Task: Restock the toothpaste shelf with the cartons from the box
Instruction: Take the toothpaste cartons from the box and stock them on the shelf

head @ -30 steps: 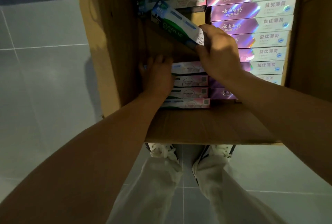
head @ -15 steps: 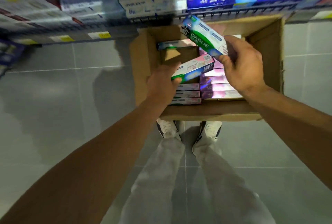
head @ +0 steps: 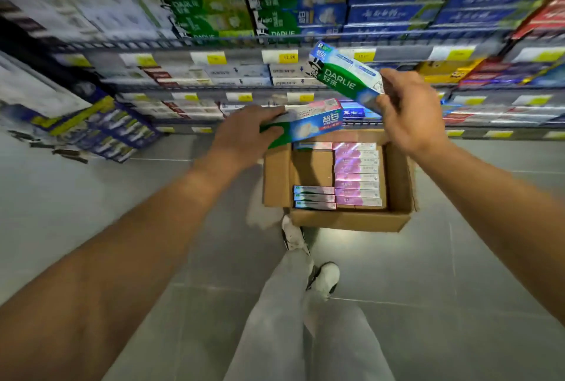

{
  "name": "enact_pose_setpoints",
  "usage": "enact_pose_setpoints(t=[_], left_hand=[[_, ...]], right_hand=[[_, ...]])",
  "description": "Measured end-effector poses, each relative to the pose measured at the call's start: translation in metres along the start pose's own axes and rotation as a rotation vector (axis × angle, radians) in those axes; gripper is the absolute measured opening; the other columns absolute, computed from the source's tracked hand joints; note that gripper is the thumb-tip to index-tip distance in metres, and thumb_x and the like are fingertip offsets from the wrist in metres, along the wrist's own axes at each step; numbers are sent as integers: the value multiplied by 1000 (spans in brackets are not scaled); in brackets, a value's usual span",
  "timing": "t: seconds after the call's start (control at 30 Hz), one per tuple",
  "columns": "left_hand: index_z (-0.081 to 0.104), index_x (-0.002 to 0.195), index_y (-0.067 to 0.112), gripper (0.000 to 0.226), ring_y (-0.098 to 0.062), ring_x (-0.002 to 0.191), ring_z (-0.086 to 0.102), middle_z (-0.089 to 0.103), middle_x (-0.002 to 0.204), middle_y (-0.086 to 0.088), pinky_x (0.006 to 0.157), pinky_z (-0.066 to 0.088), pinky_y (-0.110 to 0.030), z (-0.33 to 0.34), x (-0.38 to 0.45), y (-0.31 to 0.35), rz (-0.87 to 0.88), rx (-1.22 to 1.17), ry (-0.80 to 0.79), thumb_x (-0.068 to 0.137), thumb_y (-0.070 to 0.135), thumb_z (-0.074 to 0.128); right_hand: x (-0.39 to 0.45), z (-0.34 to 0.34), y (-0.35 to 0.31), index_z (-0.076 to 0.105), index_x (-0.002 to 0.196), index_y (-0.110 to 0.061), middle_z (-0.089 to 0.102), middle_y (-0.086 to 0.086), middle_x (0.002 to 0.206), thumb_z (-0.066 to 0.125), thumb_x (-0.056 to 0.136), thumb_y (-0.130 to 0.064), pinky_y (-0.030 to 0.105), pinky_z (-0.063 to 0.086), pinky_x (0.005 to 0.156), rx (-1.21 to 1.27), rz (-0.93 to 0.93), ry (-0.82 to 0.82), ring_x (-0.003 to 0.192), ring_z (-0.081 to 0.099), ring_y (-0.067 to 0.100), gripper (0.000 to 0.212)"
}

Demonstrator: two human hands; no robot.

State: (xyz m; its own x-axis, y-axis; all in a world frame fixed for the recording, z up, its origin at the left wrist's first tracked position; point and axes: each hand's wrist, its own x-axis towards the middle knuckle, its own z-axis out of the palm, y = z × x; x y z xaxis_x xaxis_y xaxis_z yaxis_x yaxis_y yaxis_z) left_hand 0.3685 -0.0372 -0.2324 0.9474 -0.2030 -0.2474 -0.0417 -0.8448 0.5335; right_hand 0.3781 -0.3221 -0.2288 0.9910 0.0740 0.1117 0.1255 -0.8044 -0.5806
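**Two cartons up, box still part full**

Blurred toothpaste shelves (head: 275, 41) with yellow price tags (head: 287, 57) fill the wall ahead of me, over a grey tiled floor (head: 91, 212). The open cardboard box (head: 351, 221) sits on the floor just past my shoes (head: 324, 279). Inside it, a row of pink cartons (head: 357, 175) lines the right side, three green-and-white cartons (head: 314, 198) lie at the near left, one more sits at the far left, and bare cardboard shows between them.

My left hand (head: 244, 136) grips a green, blue and pink carton (head: 308, 122) by its near end, held above the box's far edge. My right hand (head: 409, 111) pinches the end of a Darlie carton (head: 345, 75), tilted and raised in front of the shelves.
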Motion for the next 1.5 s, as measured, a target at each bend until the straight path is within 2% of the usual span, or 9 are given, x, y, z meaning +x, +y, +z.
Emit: enact_pose_setpoints(t=[0.17, 0.4, 0.5, 0.57, 0.73, 1.0, 1.17, 1.4, 1.5], left_hand=[[56, 131, 30, 41, -20, 120, 53, 59, 132, -2, 97, 40, -29, -84, -63, 47, 44, 44, 68, 91, 32, 61], [60, 128, 30, 38, -18, 118, 56, 62, 128, 0, 102, 45, -40, -166, -145, 105, 181, 31, 115, 91, 31, 62], [57, 131, 28, 37, -17, 121, 52, 58, 133, 2, 102, 40, -28, -199, -170, 125, 217, 92, 107, 94, 30, 58], [57, 132, 28, 37, -15, 123, 50, 56, 135, 5, 96, 36, -22, -220, -182, 137, 231, 106, 123, 94, 30, 57], [58, 130, 23, 37, -16, 125, 50, 57, 134, 0, 97, 35, -22, -263, -198, 162, 285, 105, 238, 93, 25, 60], [61, 127, 22, 36, -11, 122, 53, 60, 131, 3, 105, 41, -31, -322, -191, 181, 349, 35, 316, 91, 21, 63], [62, 126, 26, 37, -10, 120, 55, 61, 130, 5, 103, 43, -31, -350, -159, 179, 339, 20, 355, 90, 23, 65], [62, 126, 28, 37, -11, 118, 55, 59, 131, 6, 97, 44, -28, -403, -95, 167, 361, 74, 384, 89, 27, 65], [63, 124, 28, 36, -10, 118, 55, 61, 129, 7, 99, 44, -29, -432, -66, 160, 390, 97, 418, 89, 27, 66]], right_hand=[[-18, -81, -70, 58, 113, -2, 59, 19, 97, 46, 84, -20, 39, 41, 84, -35, -84, 95, 96, 52, 36, 36], [-39, -164, -136, 60, 108, -5, 59, 18, 96, 47, 87, -19, 34, 37, 79, -99, -184, 198, 94, 53, 35, 28], [-40, -196, -167, 60, 108, -4, 60, 18, 94, 48, 88, -20, 38, 42, 83, -103, -254, 233, 93, 53, 34, 28], [-40, -216, -185, 57, 96, -3, 57, 16, 84, 47, 88, -18, 41, 42, 75, -124, -319, 259, 85, 51, 34, 20], [-32, -256, -218, 49, 83, -6, 50, 11, 75, 47, 89, -17, 38, 32, 65, -141, -427, 308, 75, 44, 29, 13], [5, -298, -262, 54, 88, -4, 56, 12, 81, 50, 93, -10, 36, 33, 68, -222, -562, 357, 80, 49, 32, 10], [49, -314, -284, 56, 98, 7, 59, 26, 87, 48, 93, -10, 51, 45, 76, -286, -565, 402, 84, 52, 42, 19], [120, -323, -314, 58, 88, -4, 61, 16, 81, 49, 94, -10, 41, 37, 66, -341, -645, 468, 82, 52, 40, 12], [156, -326, -329, 64, 107, -3, 68, 18, 100, 54, 92, -10, 42, 43, 77, -376, -625, 501, 94, 58, 40, 19]])
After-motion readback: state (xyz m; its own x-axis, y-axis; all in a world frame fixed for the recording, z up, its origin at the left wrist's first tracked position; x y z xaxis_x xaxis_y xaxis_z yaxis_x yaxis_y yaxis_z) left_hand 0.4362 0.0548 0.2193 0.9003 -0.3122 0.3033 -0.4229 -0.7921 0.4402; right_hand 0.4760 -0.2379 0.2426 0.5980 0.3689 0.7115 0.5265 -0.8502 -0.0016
